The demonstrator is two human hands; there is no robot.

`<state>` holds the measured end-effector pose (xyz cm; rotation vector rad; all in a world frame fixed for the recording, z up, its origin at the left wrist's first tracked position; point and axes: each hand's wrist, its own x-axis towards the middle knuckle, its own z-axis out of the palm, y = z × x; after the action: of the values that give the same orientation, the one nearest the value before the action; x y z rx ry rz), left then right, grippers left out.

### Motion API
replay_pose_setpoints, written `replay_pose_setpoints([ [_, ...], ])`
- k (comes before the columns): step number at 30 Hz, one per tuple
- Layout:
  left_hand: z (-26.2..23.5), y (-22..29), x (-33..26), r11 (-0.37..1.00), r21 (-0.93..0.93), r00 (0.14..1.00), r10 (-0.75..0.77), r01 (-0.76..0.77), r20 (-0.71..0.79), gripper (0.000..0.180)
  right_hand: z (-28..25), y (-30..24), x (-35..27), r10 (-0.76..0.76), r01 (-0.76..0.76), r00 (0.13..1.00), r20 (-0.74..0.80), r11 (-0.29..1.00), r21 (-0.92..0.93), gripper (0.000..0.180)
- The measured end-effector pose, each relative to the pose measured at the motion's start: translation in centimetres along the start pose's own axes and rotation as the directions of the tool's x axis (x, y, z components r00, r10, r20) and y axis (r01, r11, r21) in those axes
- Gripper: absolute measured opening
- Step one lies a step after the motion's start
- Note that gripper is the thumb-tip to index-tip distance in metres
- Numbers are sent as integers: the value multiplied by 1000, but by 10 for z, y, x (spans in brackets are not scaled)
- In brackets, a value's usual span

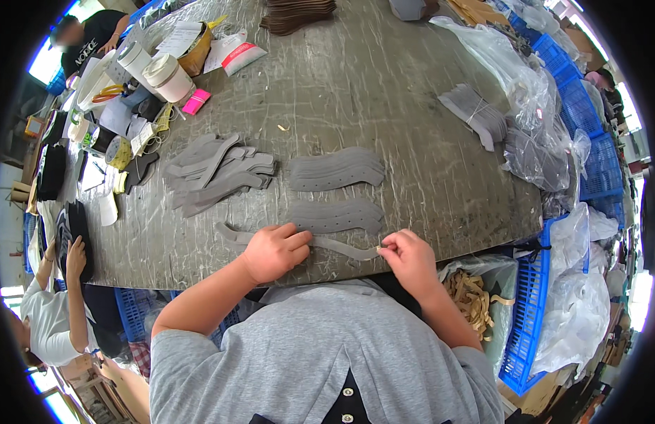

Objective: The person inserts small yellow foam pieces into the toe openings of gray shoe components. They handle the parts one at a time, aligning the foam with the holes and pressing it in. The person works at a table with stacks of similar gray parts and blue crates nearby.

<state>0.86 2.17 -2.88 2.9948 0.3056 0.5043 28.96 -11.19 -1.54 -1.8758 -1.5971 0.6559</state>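
Close to my body, a thin curved grey strip (345,249) lies along the near side of the table. My left hand (276,252) is closed over its middle with curled fingers, and part of the strip shows beyond that hand on the left. The right end is pinched between thumb and fingertips of my right hand (406,260). Just beyond the hands sits a stack of grey curved pieces (334,215) with small holes along one edge. A second, similar stack (336,169) lies behind it. Loose grey pieces (221,169) are heaped to the left.
A tied grey bundle (474,113) and clear plastic bags (532,99) lie at right. Blue crates (525,318) line that side, near a bag of tan scraps (470,300). White jars (168,78) crowd the left. Brown pieces (297,14) are stacked far back. A co-worker's hand (76,258) works at left.
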Motion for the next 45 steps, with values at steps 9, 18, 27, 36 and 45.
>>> replay_pose_setpoints([
  [9,0,1,-1,1000,3,1000,-14,14,18,17,14,2,3,-82,78,995,-64,995,-66,10],
  [18,1,1,0,1000,-6,1000,-7,7,0,16,5,18,3,70,-40,976,-205,989,144,5],
  [27,2,4,0,999,-1,999,-37,37,12,15,-25,13,8,-329,230,904,-273,912,-339,14],
  [36,2,4,0,999,-23,999,-46,47,14,16,20,9,-1,-471,471,882,18,876,-101,11],
  [45,1,3,-1,999,-12,998,-49,49,35,15,20,17,2,-529,540,842,107,825,-166,9],
])
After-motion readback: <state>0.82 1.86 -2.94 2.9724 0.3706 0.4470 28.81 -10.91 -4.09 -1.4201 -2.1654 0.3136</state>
